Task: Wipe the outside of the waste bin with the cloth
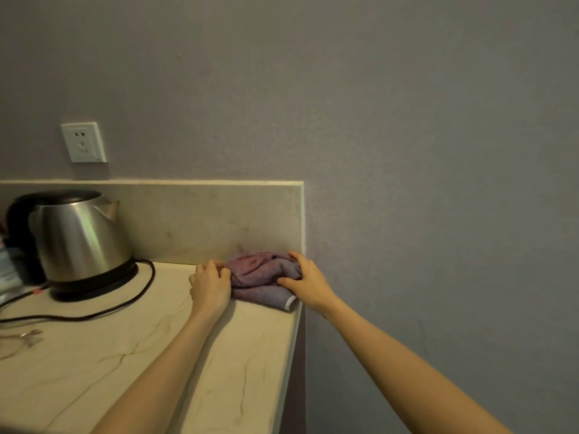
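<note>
A crumpled purple-grey cloth (261, 277) lies in the far right corner of the marble counter (125, 355), against the low backsplash. My left hand (210, 285) pinches the cloth's left edge with curled fingers. My right hand (305, 281) grips its right side, thumb underneath and fingers on top. One corner of the cloth hangs near the counter's right edge. No waste bin is in view.
A steel electric kettle (83, 239) stands on its black base at the left, its dark cord (125, 303) looping across the counter. A white wall socket (84, 142) sits above it. The counter ends at a right edge (293, 355) beside the grey wall.
</note>
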A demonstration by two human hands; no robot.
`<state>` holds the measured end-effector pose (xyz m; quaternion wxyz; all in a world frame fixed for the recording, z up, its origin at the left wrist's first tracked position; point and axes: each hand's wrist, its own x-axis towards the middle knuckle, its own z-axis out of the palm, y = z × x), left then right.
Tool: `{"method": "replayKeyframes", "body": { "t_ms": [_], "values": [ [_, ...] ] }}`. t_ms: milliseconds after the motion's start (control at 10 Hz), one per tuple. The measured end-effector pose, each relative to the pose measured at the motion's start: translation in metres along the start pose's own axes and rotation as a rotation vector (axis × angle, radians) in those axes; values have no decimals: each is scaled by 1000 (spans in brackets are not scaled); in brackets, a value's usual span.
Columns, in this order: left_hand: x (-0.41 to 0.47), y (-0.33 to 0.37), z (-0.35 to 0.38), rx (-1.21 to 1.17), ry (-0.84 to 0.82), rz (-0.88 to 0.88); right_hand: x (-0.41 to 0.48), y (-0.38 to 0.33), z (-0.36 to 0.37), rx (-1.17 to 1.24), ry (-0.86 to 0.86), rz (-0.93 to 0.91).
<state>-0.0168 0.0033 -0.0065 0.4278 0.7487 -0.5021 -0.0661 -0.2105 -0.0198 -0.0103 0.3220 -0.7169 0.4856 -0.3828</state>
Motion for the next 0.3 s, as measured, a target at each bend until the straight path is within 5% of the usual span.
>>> {"method": "replayKeyframes", "body": {
  "t_ms": [300],
  "values": [
    [-37,17,-6,-114,64,198,-38,12,-62,98,-155,147]
  ]
}}
